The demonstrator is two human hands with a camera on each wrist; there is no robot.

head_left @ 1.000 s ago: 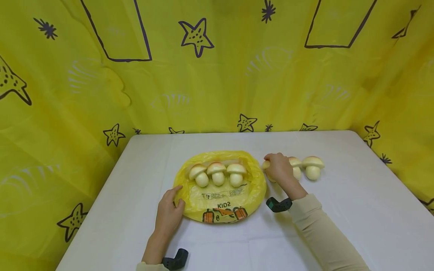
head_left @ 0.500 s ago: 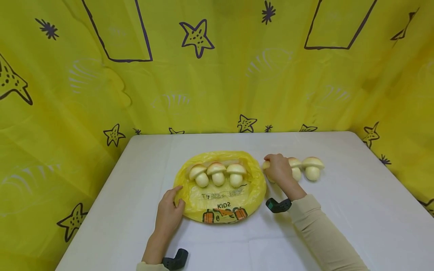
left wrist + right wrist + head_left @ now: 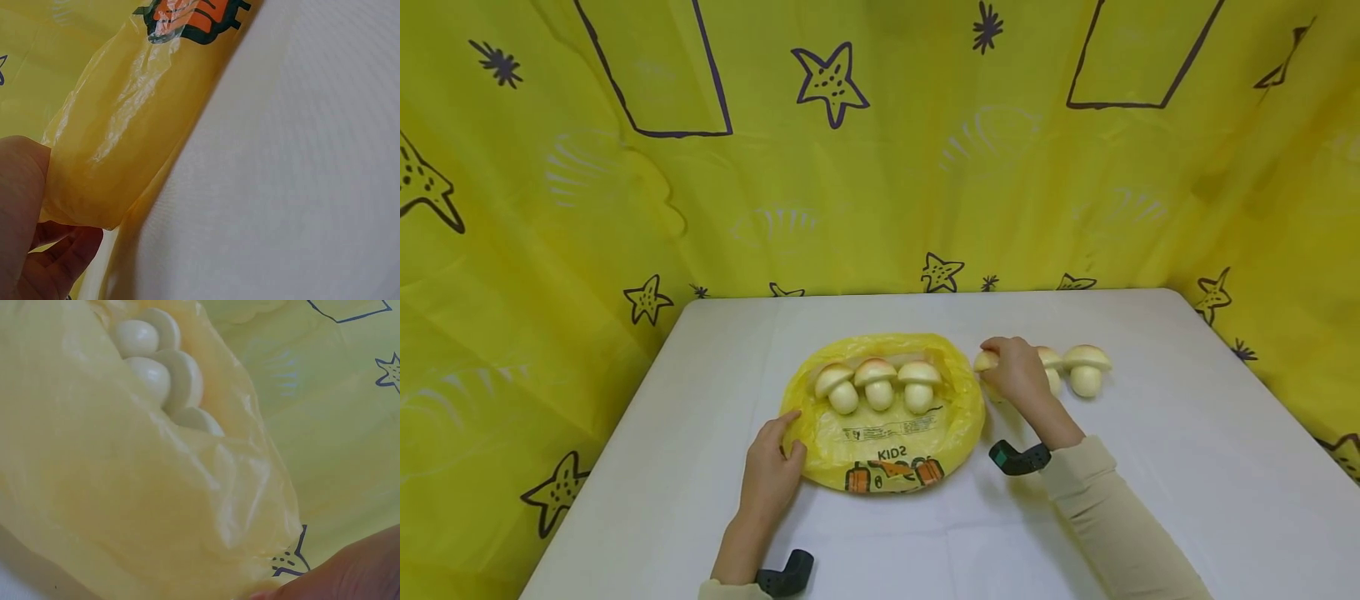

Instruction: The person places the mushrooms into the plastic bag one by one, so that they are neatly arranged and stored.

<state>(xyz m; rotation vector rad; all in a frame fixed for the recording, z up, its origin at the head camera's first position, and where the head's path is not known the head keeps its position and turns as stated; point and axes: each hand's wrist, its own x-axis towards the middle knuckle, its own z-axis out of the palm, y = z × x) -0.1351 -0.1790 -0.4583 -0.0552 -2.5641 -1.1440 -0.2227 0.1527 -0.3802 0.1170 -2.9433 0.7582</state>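
Left hand (image 3: 771,468) pinches bag (image 3: 820,450) at eight o'clock; right hand (image 3: 1021,373) grips mushroom (image 3: 984,363) at two; tugging could topple mushrooms inside (image 3: 879,394).

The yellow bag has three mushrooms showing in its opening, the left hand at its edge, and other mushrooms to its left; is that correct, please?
Not quite: the head view shows the other mushrooms to the right of the yellow bag, not the left. The three mushrooms inside and the left hand are as stated.
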